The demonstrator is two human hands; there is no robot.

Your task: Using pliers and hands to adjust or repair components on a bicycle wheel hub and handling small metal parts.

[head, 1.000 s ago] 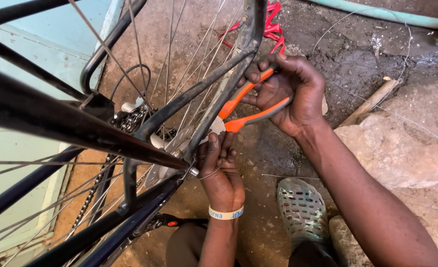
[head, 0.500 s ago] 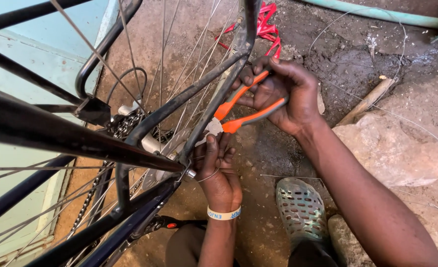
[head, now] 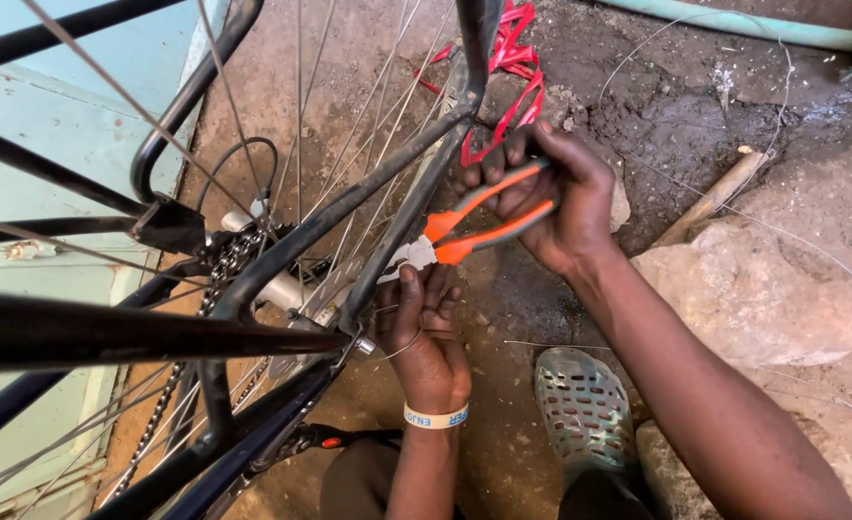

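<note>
My right hand [head: 556,197] grips the orange and grey handles of a pair of pliers [head: 464,231]. The plier jaws point left toward the black bicycle frame stay [head: 349,197] beside the rear wheel hub [head: 282,289]. My left hand [head: 426,337] is just below the jaws, fingers curled round a thin wire [head: 397,349] near the axle nut [head: 361,344]. A pale wristband sits on my left wrist. The wheel's spokes and the chain [head: 229,265] cross the left of the view.
A red plastic strip [head: 508,67] is tied near the wheel rim. A pale green pipe [head: 734,24] runs along the top. A large rock [head: 763,289], a wooden stick [head: 710,197] and my perforated shoe [head: 585,414] are on the dirt ground.
The view has shifted slightly. My right hand with the pliers has stayed at the frame stay; my left hand remains below the jaws on the wire.
</note>
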